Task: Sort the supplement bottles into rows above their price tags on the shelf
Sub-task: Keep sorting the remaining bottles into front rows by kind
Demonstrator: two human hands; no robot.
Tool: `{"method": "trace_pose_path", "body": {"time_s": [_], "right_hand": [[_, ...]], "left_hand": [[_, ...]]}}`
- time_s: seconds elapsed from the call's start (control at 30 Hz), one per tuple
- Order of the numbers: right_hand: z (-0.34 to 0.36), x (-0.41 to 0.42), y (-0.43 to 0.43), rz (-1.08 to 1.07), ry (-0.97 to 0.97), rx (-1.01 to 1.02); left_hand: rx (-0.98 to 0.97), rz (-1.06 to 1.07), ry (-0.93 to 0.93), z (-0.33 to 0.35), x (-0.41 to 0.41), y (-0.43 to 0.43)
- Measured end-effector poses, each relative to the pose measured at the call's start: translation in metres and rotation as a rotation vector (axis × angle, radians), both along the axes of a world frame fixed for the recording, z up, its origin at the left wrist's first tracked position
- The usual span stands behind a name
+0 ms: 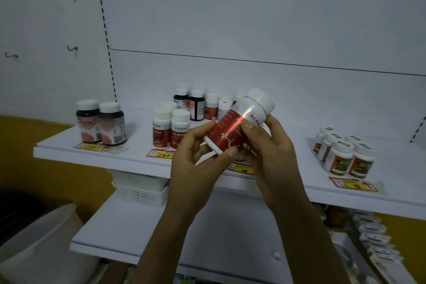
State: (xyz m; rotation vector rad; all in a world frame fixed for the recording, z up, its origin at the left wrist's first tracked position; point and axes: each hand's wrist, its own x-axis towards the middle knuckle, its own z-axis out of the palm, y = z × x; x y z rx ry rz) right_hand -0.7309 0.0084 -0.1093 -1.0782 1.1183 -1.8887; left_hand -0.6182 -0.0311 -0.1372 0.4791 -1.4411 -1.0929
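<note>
Red-and-white bottle [239, 122] tilts in front of the shelf [138, 159], left hand [196, 159] gripping its base, right hand [269, 157] closed round its middle; behind stand matching bottles [170, 131] above a price tag [161, 154].

dim white wall [230, 7] — yellow band [34, 168]

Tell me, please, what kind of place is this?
Probably a shop or pharmacy: white display shelf, handwritten price tags along its front, grouped supplement bottles behind them.
</note>
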Motion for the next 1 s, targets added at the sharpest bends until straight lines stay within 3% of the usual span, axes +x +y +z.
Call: {"method": "trace_pose_path", "body": {"time_s": [0.2,0.4,0.57,0.77,1.0], "right_hand": [[0.013,0.016,-0.039,-0.148,0.08,-0.035],[0.045,0.016,-0.102,-0.325,0.361,-0.081],[0.048,0.008,-0.174,-0.411,0.521,0.028],[0.006,0.013,-0.223,-0.365,0.381,0.172],[-0.043,0.017,-0.253,-0.31,0.207,0.254]], "left_hand": [[-0.049,0.143,-0.2,-0.007,0.025,-0.046],[0.001,0.377,-0.306,-0.029,0.062,-0.123],[0.055,0.334,-0.477,-0.037,0.074,-0.186],[0.095,0.127,-0.62,-0.047,0.081,-0.242],[-0.027,-0.076,-0.589,-0.063,0.074,-0.261]]}}
